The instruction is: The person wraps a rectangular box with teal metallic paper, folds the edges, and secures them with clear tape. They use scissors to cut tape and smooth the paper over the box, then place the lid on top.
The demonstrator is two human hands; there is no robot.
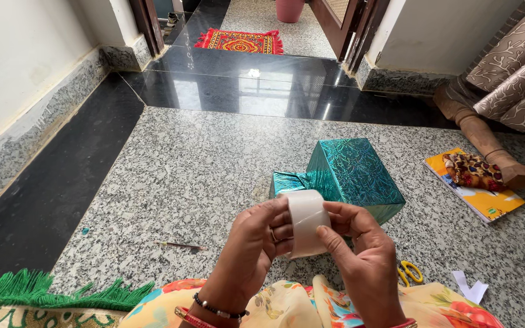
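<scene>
Left hand (251,248): raised above the lap, fingers curled around the left side of a roll of tape (305,222), closed on it; a ring shows on one finger and dark and red bangles sit at the wrist.
Right hand (363,254): closed on the right side of the same roll, thumb pressed on its outer face, fingers wrapped behind.
Roll of tape: pale, whitish, held between both hands in mid-air, just in front of the wrapped box; whether a loose end is being picked at is hard to tell from here.
Wrapped box (350,174): covered in shiny teal paper with a star pattern, standing on the speckled granite floor (195,164), its near left end gathered into folds.
Scissors (408,273): yellow handles, on the floor just right of the right hand, partly hidden by it.
Paper scrap (470,287): white, lying near the scissors.
Pencil (182,245): thin, on the floor to the left of the hands.
Booklet (480,194): yellow and orange, flat on the floor at right, with a patterned pouch (472,170) on it, beside a wooden furniture leg (487,143).
Doormat (240,41): red, patterned, far off by the doorway.
</scene>
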